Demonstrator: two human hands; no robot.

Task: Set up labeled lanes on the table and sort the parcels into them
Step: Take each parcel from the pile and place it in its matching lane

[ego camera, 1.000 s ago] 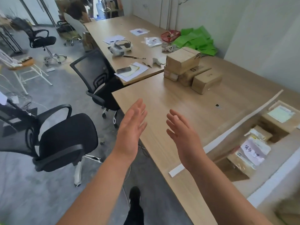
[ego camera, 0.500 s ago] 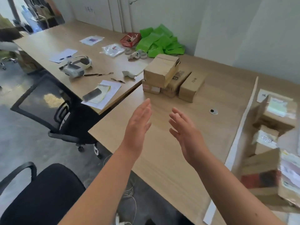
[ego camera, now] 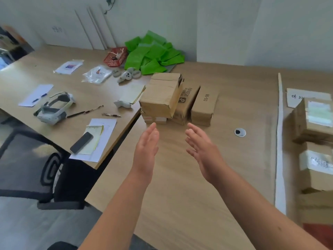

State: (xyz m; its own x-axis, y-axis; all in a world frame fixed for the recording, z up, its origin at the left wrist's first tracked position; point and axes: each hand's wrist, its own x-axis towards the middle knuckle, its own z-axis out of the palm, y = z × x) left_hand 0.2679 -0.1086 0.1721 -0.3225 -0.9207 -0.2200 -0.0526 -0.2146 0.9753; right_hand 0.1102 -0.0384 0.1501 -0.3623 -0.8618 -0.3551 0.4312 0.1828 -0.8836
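A cluster of brown cardboard parcels stands at the far left of the wooden table (ego camera: pixel 189 186): a tall box (ego camera: pixel 162 94) stacked on a lower one, a box with printed characters (ego camera: pixel 184 103) and one marked DS-58 (ego camera: pixel 204 105). My left hand (ego camera: pixel 146 152) and my right hand (ego camera: pixel 201 150) hover above the table just short of that cluster, palms facing each other, fingers straight, holding nothing. A white tape strip (ego camera: pixel 280 141) runs front to back as a lane line. Right of it sit a handwritten paper label (ego camera: pixel 297 98) and more labelled parcels (ego camera: pixel 313 120).
The adjoining desk on the left carries a headset (ego camera: pixel 54 109), controllers (ego camera: pixel 126 76), papers, a phone (ego camera: pixel 81 142), pens, a red basket (ego camera: pixel 115 56) and green bags (ego camera: pixel 153 53). A black office chair (ego camera: pixel 32 166) stands below it. A cable grommet (ego camera: pixel 240 132) sits in the table.
The view has swung right and closer to the table. Both hands have advanced toward the cardboard parcels, still open and apart.
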